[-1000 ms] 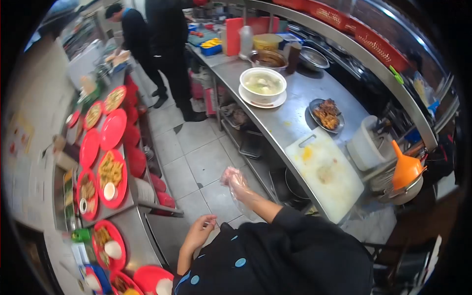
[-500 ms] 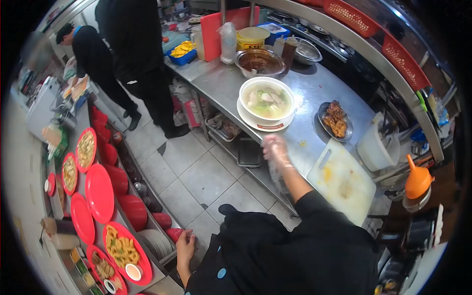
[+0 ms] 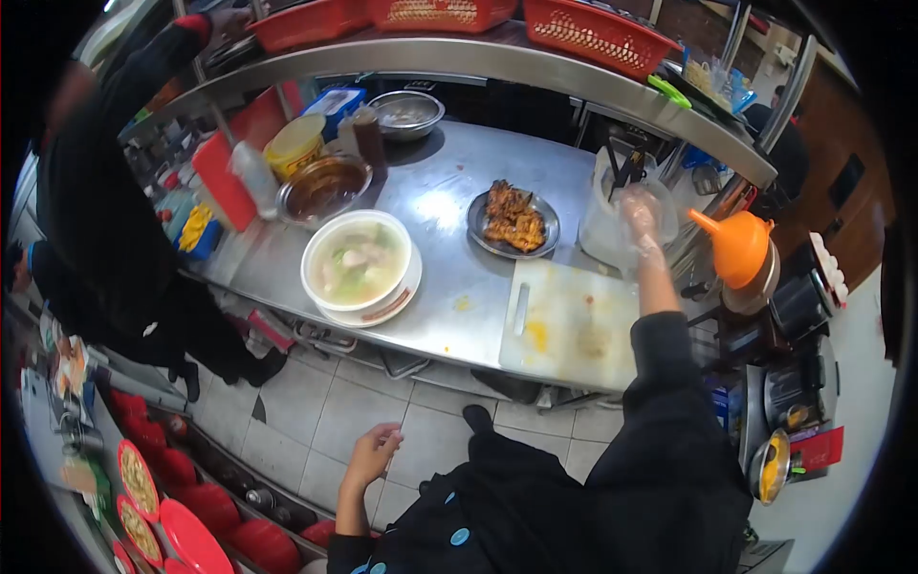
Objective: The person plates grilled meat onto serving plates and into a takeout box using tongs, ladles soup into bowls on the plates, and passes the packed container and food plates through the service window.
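Note:
My right hand [image 3: 643, 218], in a clear plastic glove, is stretched over the white utensil tub [image 3: 601, 222] at the steel counter's right side. Black handles stand in the tub beside the fingers; blur hides whether the fingers grip anything. Bare and raised over the floor, my left hand [image 3: 373, 453] has its fingers loosely apart with nothing in them. Below the tub lies a stained white cutting board [image 3: 564, 330]. An oval metal plate [image 3: 549, 230] of browned meat [image 3: 514, 218] sits to the board's upper left. Farther left, a white bowl of soup [image 3: 356, 260] rests on a white plate [image 3: 406, 292].
A person [image 3: 124, 210] in dark clothes stands at the counter's left end. Red baskets [image 3: 598, 36] line the overhead shelf. An orange funnel [image 3: 738, 251] is right of the tub. Red plates [image 3: 191, 538] stand at lower left.
The view has turned right towards the counter. My right hand has moved from over the floor, past the counter's edge, to the utensil tub. My left hand remains raised near my body.

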The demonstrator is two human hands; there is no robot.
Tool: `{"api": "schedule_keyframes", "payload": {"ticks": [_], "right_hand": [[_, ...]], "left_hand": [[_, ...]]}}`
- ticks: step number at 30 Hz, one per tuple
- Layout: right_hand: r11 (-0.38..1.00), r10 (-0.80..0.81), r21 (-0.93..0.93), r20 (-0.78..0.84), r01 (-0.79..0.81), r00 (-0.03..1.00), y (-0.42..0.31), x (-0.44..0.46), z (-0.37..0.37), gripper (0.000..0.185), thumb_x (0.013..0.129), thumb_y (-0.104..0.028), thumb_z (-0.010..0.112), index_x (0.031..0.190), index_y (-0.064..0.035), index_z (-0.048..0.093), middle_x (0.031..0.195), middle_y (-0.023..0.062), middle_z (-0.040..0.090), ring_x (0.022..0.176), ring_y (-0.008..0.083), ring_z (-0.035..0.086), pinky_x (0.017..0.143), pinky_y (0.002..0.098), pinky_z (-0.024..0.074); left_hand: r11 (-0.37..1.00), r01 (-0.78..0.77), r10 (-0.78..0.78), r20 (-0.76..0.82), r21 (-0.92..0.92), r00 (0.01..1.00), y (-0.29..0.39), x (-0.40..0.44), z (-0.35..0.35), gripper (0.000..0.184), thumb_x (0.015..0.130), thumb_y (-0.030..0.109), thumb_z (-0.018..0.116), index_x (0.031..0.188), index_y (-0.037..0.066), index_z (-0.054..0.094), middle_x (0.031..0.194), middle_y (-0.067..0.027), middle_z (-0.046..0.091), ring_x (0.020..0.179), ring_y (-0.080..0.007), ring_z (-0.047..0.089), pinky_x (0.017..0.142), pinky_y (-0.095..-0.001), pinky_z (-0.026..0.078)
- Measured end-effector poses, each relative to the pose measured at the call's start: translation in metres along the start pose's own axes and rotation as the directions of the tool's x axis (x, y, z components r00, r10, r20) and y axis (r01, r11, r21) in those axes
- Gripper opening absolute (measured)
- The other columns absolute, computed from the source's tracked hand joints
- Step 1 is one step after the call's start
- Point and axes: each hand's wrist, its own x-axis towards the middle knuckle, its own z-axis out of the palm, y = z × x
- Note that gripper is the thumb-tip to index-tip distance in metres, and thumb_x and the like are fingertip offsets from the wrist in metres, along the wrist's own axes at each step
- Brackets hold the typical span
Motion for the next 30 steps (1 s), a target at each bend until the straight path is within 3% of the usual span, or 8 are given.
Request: {"api": "schedule_keyframes", "payload": {"ticks": [3,10,12,14,16,20,25,30], "right_hand": [[0.906,0.409,-0.134,0.042,-0.401,0.911,0.074,0.050,0.024,0.049,0.072,-0.044,0.058,0.093,-0.0001,0.064,0.090,0.0230,0.064,0.085,0.0385,0.061,0.073,0.0467,0.0460],[0.987,0.158,-0.034,0.308,-0.155,0.938,0.176,0.079,0.055,0.021,0.080,-0.014,0.060,0.097,-0.0029,0.062,0.090,0.0146,0.064,0.087,0.0260,0.061,0.074,0.0359,0.0454],[0.767,-0.060,-0.591,0.322,0.250,0.945,0.106,0.073,0.016,0.021,0.082,-0.014,0.057,0.097,0.0004,0.061,0.093,0.0178,0.064,0.088,0.0294,0.060,0.075,0.0373,0.0449],[0.938,-0.289,-0.236,-0.132,0.253,0.948,0.038,0.034,-0.029,0.023,0.086,-0.018,0.056,0.096,0.0028,0.060,0.093,0.0203,0.062,0.088,0.0332,0.059,0.076,0.0360,0.0456],[0.985,0.167,-0.017,-0.214,-0.174,0.962,-0.027,-0.004,-0.060,0.021,0.085,-0.018,0.060,0.094,0.0012,0.057,0.091,0.0179,0.061,0.088,0.0275,0.059,0.074,0.0348,0.0458],[0.999,-0.039,-0.042,-0.434,0.023,0.900,0.002,-0.104,-0.050,0.021,0.082,-0.008,0.064,0.099,0.0013,0.054,0.107,0.0158,0.056,0.096,0.0313,0.056,0.083,0.0375,0.0451],[0.938,0.285,0.268,-0.226,-0.222,0.932,0.033,-0.157,-0.048,0.051,0.073,0.000,0.066,0.119,0.0020,0.043,0.125,0.0176,0.042,0.107,0.0307,0.050,0.087,0.0379,0.0444],[0.950,0.312,0.005,0.016,-0.312,0.950,0.026,-0.093,-0.040,0.076,0.069,-0.002,0.068,0.133,0.0042,0.027,0.128,0.0255,0.039,0.106,0.0336,0.051,0.083,0.0357,0.0464]], "left_hand": [[0.973,-0.211,0.206,0.065,0.093,0.976,0.078,0.079,0.036,0.026,0.087,0.020,0.059,0.106,0.003,0.061,0.089,-0.0083,0.065,0.076,-0.0135,0.060,0.067,-0.0256,0.048],[0.713,-0.483,0.634,-0.172,0.509,0.754,0.185,0.315,0.101,0.024,0.079,0.008,0.056,0.100,-0.001,0.062,0.087,-0.0203,0.062,0.083,-0.0335,0.059,0.076,-0.0411,0.046],[0.741,-0.364,0.585,-0.277,0.564,0.762,0.186,0.371,0.103,0.028,0.076,0.006,0.055,0.102,-0.002,0.061,0.089,-0.0227,0.061,0.087,-0.0365,0.058,0.080,-0.0441,0.044],[0.688,-0.316,0.598,-0.263,0.653,0.757,0.191,0.415,0.097,0.031,0.075,0.008,0.055,0.105,-0.002,0.060,0.094,-0.0240,0.062,0.090,-0.0369,0.058,0.083,-0.0430,0.044],[0.747,-0.285,0.541,-0.301,0.600,0.785,0.192,0.452,0.096,0.032,0.074,0.010,0.057,0.103,-0.002,0.061,0.097,-0.0240,0.061,0.091,-0.0366,0.058,0.084,-0.0419,0.045],[0.816,-0.185,0.383,-0.274,0.547,0.882,0.194,0.473,0.092,0.029,0.071,0.016,0.063,0.094,-0.003,0.065,0.094,-0.0234,0.063,0.088,-0.0363,0.061,0.081,-0.0387,0.047],[0.867,-0.102,0.061,0.100,0.488,0.993,0.221,0.420,0.084,0.020,0.072,0.017,0.065,0.076,-0.002,0.068,0.067,-0.0122,0.065,0.058,-0.0204,0.064,0.056,-0.0319,0.051],[0.975,0.081,-0.055,0.131,-0.205,0.990,0.196,0.407,0.119,0.017,0.080,0.010,0.058,0.079,-0.007,0.061,0.066,-0.0133,0.063,0.054,-0.0174,0.062,0.048,-0.0259,0.052]]}}
